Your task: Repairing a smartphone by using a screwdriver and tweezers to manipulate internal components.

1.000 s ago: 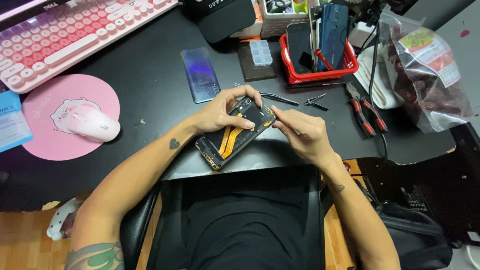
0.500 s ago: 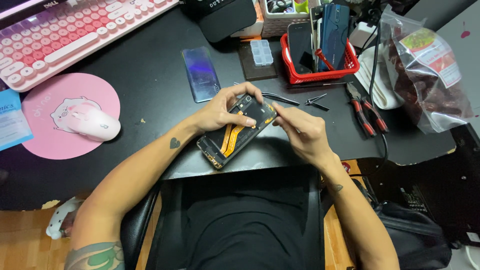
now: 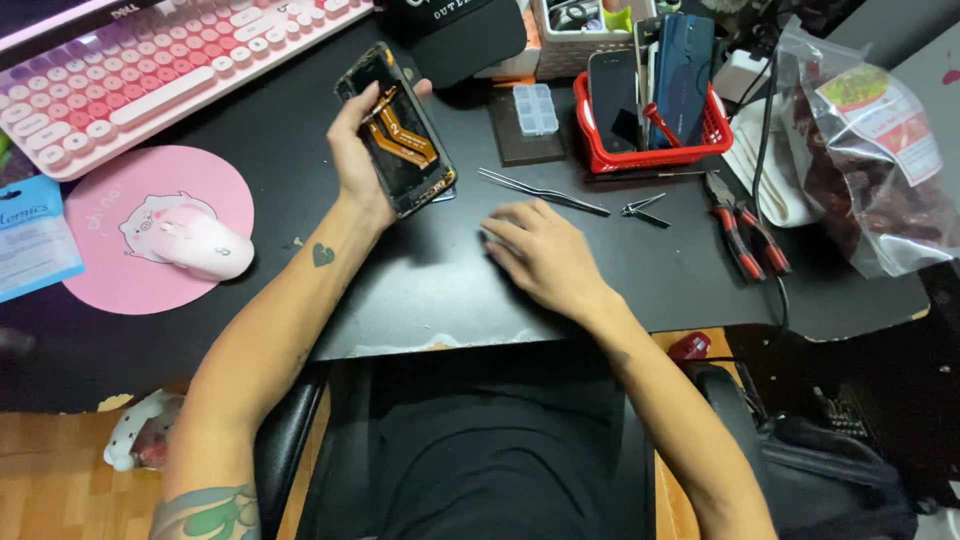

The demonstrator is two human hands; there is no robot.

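At a black desk (image 3: 300, 180), the right hand (image 3: 545, 255) rests flat and empty, fingers spread, near tweezers (image 3: 545, 190). Farther back, the left hand (image 3: 360, 150) grips an opened phone (image 3: 400, 135), orange ribbon cables exposed, lifted and tilted; a steady hold well off those cables seems wise.
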